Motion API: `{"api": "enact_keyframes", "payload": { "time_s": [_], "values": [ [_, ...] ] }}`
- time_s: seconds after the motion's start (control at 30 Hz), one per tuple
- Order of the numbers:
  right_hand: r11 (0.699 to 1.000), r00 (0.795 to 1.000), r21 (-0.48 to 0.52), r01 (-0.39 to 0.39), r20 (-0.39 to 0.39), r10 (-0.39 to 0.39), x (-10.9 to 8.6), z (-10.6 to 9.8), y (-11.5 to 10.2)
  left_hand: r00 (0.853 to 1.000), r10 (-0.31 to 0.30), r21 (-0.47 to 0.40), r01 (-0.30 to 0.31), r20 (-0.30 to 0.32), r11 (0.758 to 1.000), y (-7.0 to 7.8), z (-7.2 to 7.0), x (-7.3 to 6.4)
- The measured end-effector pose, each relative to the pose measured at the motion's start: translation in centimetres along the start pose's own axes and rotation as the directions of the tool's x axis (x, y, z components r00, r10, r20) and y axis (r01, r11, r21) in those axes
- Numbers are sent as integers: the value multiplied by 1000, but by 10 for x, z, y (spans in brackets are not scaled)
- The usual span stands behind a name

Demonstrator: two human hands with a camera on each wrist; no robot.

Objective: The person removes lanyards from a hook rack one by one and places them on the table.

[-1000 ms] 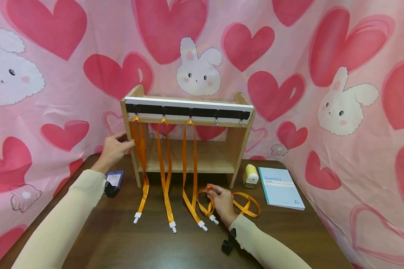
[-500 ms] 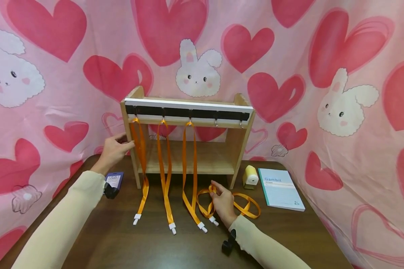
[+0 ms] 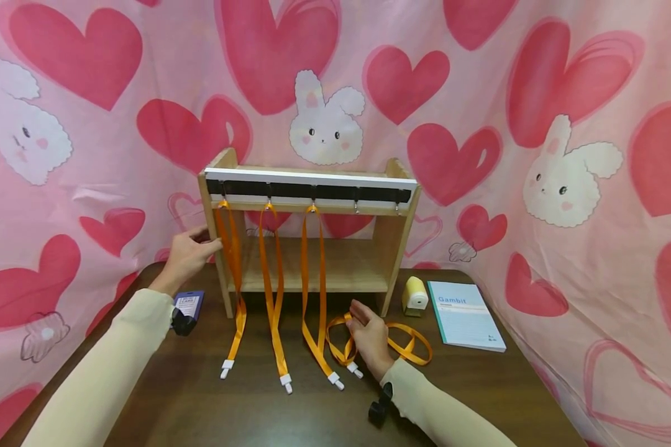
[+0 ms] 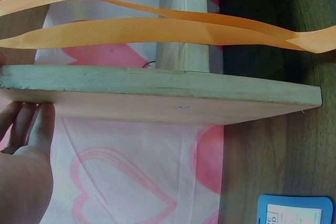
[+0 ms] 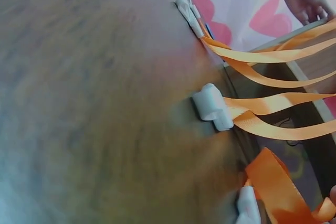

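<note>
My left hand grips the left side panel of a small wooden shelf. In the left wrist view its fingers lie against the panel's outer face, with the thumb at the front edge. Three orange lanyards hang from hooks on the shelf's front rail; the leftmost lanyard is nearest this hand. My right hand is low over the table, pinching a loose orange lanyard. That pinch is partly hidden behind the fingers. A white clip ends this lanyard, and its other loop trails right of the wrist.
Two hooks at the rail's right bear no lanyard. A yellow-and-white block-shaped item and a notebook are on the table at right. A blue card holder lies by my left forearm. A pink patterned cloth hangs behind.
The right hand has shifted slightly right, and the lanyard's raised fold has gone behind its fingers. My left hand keeps its place on the shelf. The head view has tilted up a little.
</note>
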State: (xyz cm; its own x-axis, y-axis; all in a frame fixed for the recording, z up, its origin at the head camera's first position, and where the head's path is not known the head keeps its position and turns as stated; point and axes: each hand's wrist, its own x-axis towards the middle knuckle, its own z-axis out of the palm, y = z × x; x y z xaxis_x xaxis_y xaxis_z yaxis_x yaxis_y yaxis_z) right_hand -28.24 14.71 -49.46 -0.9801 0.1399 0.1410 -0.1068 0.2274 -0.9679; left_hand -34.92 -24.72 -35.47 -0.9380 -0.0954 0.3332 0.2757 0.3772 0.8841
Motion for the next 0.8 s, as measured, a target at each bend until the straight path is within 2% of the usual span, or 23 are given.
{"api": "enact_keyframes", "payload": {
  "time_s": [0.2, 0.4, 0.57, 0.8],
  "values": [
    [994, 998, 83, 67, -18, -66, 6, -5, -15, 1000, 8, 0, -8, -7, 1000, 3, 0, -1],
    [980, 997, 187, 65, 20, -70, 8, -19, -44, 999, 31, 0, -31, -22, 1000, 4, 1, -1],
    [971, 993, 222, 83, 58, -98, 9, -31, -69, 999, 23, 32, -22, -25, 999, 2, 1, 0],
    [946, 972, 238, 219, 31, -233, 11, -46, -105, 1000, 11, 47, -11, -13, 999, 2, 1, -1]
  ]
}}
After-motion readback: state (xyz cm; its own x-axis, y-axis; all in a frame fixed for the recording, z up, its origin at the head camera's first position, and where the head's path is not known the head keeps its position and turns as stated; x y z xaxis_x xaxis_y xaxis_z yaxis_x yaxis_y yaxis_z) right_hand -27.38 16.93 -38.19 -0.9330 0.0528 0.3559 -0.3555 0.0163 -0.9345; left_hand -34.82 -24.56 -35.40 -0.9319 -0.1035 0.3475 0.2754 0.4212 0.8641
